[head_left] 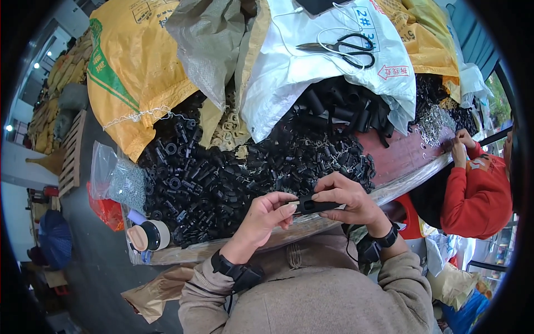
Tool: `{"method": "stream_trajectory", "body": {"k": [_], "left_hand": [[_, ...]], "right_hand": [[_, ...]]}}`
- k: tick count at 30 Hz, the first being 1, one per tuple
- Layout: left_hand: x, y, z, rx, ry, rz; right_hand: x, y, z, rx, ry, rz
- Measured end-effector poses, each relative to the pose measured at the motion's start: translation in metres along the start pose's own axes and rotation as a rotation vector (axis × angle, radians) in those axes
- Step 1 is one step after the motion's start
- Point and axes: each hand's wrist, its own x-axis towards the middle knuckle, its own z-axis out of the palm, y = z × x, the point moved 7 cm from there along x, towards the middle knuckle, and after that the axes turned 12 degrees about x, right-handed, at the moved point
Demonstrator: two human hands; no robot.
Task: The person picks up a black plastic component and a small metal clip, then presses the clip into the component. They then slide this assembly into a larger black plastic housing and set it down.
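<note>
Close above the table's near edge, my two hands meet. My right hand grips a short black plastic part with an opening in its side, thumb and fingers closed round it. Pinched between the thumb and forefinger of my left hand is a small pale piece, held against the left end of the black part; its exact kind is too small to make out. Just beyond my hands spreads a heap of small black plastic parts.
Scissors lie on a white woven sack spilling black tubes. A yellow sack stands at left, beige pieces beside it. A lidded cup sits at the left corner. At right, a person in red sleeves handles metal pieces.
</note>
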Motion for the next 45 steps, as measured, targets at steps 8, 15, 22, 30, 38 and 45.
{"method": "stream_trajectory", "body": {"k": [8,15,22,30,38,45], "left_hand": [[0.003,-0.013,0.007,-0.018,0.023,-0.062],[0.008,-0.008,0.013,0.033,0.023,-0.086],[0.007,-0.004,0.014,0.254,0.106,0.083],[0.005,0.001,0.012,0.279,0.134,0.203],[0.003,0.002,0.015,0.265,0.055,0.269],[0.006,-0.001,0.027,0.128,0.026,0.239]], "right_hand": [[-0.018,0.006,0.019,-0.028,0.06,-0.106],[-0.028,0.013,0.02,-0.101,0.23,-0.13],[-0.024,0.022,0.02,-0.114,0.303,-0.121],[-0.028,0.027,0.028,-0.193,0.251,-0.076],[-0.019,0.015,0.026,-0.086,0.133,-0.073],[-0.012,0.006,0.031,0.099,0.04,-0.171]]}}
